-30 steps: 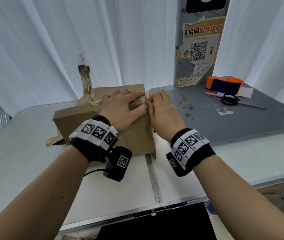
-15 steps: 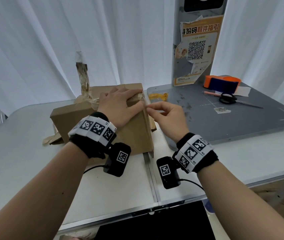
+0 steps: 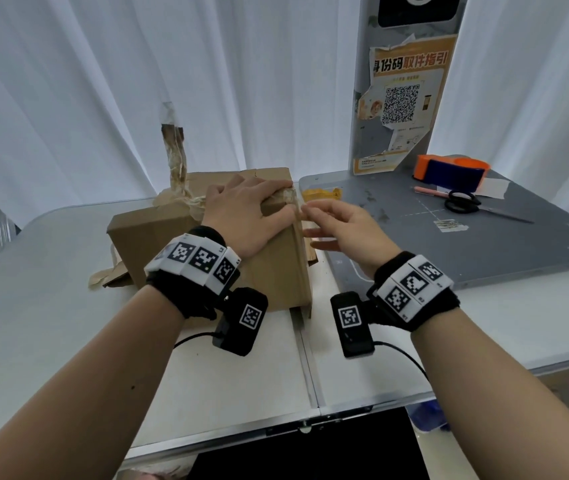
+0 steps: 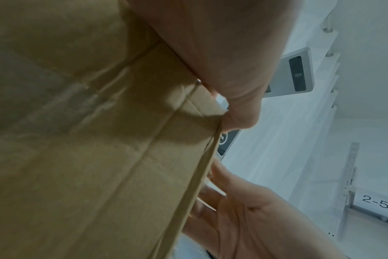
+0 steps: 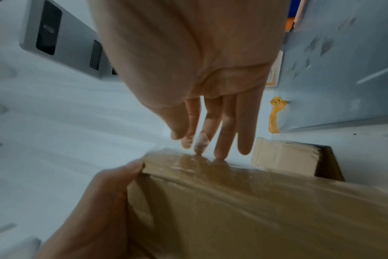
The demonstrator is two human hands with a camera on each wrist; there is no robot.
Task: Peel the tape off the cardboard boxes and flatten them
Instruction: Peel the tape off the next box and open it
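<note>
A brown cardboard box point(image 3: 158, 237) stands on the white table point(image 3: 51, 306). My left hand point(image 3: 252, 213) lies flat on its top, fingers straight and reaching the right edge, thumb point(image 4: 239, 113) at the corner. My right hand point(image 3: 331, 220) is beside that edge, and its thumb and forefinger pinch a small end of clear tape point(image 5: 200, 142) that runs down to the glossy taped edge point(image 5: 195, 163). Its other fingers are stretched out. A long peeled strip of tape point(image 3: 175, 161) stands up from the box's far left side.
A grey mat point(image 3: 484, 244) on the right holds a yellow tape wad point(image 3: 321, 194), an orange and blue tape dispenser point(image 3: 449, 171), a pink pen point(image 3: 430, 192) and scissors point(image 3: 463, 202). A post with a QR poster point(image 3: 401, 109) stands behind it. White curtains close off the back.
My right hand has come off the box's top edge, drawn a little to the right and turned, with thumb and forefinger together. The left hand stays flat on the box.
</note>
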